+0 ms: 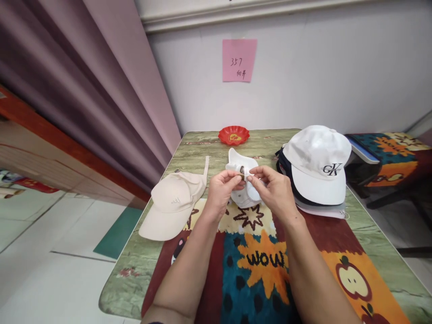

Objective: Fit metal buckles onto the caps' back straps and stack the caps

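Note:
Near the middle of the table lies a small white cap [241, 157], its back turned toward me and partly covered by my fingers. A metal-looking buckle [242, 177] and a thin white strap sit between my hands. My left hand [223, 186] pinches the strap at the buckle from the left, thumb and forefinger together. From the other side, my right hand [274, 185] pinches the strap, fingertips almost touching those of the left. What exactly lies under the fingertips is partly hidden. To the left rests a beige cap [172, 200] with its strap undone and sticking up.
A stack of caps topped by a white cap [319, 157] with black lettering stands at the right. Behind the hands is a red scalloped dish [234, 135]. A patterned cloth [256, 270] covers the front of the table [124, 281]. A pink note [239, 60] hangs on the wall.

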Tool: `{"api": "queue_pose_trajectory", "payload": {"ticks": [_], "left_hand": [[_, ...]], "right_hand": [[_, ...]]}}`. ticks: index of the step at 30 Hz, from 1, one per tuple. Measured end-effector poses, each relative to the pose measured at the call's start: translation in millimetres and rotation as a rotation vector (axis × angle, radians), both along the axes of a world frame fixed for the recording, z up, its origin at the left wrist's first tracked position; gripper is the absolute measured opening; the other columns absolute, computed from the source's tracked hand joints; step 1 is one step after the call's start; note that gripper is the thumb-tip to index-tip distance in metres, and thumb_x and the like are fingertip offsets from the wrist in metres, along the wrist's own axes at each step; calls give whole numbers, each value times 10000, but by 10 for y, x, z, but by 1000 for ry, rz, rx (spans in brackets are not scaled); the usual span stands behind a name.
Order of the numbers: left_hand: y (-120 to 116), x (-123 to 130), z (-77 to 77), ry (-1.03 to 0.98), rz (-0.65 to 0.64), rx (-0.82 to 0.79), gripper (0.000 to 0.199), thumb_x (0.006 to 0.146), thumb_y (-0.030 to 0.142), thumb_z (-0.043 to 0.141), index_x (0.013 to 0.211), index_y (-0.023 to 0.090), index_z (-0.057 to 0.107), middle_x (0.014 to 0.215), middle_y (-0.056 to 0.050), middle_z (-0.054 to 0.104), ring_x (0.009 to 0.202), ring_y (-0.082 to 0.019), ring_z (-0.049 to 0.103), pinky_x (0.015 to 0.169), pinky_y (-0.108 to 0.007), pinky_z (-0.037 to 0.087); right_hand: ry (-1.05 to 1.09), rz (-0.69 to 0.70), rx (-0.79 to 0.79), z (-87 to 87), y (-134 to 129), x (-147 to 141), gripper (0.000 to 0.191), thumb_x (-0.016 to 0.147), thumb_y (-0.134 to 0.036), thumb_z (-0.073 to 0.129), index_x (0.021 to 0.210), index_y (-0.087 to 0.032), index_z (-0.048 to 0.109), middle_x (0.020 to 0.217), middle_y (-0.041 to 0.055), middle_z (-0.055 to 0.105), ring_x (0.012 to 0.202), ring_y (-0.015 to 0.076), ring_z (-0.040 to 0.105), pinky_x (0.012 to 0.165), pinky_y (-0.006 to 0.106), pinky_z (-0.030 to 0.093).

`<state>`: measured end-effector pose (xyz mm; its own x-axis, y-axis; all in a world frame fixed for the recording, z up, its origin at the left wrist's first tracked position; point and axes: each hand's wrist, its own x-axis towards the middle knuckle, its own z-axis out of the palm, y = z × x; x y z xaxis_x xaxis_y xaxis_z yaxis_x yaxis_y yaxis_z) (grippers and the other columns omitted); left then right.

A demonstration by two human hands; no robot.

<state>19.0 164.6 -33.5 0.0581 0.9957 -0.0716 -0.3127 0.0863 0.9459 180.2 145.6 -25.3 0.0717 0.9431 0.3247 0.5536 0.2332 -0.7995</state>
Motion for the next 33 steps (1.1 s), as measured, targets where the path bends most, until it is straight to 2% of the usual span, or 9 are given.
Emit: {"api": "queue_pose_trajectory", "payload": {"ticks": [4,8,14,19,23,27,33], "left_hand": [[46,-118,11,19,70,2,326,630,333,874,810,139,685,737,-15,702,680,-158,703,698,-297,579],[55,-174,26,45,50,5,325,640,344,871,813,142,684,739,-12,694,685,-156,699,706,-299,576],[24,-139,16,89,-76,30,294,698,354,840,848,145,699,784,-36,714,732,-166,707,751,-304,569],[10,-103,16,125,-142,26,315,699,373,840,867,141,707,791,-51,727,729,-172,707,769,-316,565],[10,-84,11,132,-176,25,333,689,381,847,871,135,715,792,-54,732,714,-163,698,770,-310,557],[26,-87,-14,122,-144,41,308,684,362,849,850,140,716,773,-45,731,701,-157,692,762,-298,549],[84,-214,-9,95,-50,10,285,673,340,851,825,144,711,756,-37,731,698,-157,701,768,-300,562]], "right_hand": [[154,100,-127,-44,24,40,258,845,-437,690,938,-202,746,760,25,722,626,158,606,567,257,432],[322,196,-164,-77,40,45,281,837,-444,687,897,-175,741,681,14,671,583,148,562,546,254,420],[207,48,-106,-117,68,101,252,848,-412,638,853,-193,764,688,11,679,556,143,527,530,252,396],[192,29,-124,-132,85,165,246,854,-406,618,824,-200,748,713,5,693,566,147,541,542,253,411],[118,60,-89,-83,56,97,245,876,-389,593,796,-202,730,741,11,704,602,153,555,567,257,402],[34,66,-36,-30,23,1,236,897,-359,576,822,-210,743,806,16,746,627,156,577,594,269,391],[109,113,-57,-5,22,104,302,924,-443,584,1022,-217,759,978,50,775,830,205,675,656,270,466]]}}
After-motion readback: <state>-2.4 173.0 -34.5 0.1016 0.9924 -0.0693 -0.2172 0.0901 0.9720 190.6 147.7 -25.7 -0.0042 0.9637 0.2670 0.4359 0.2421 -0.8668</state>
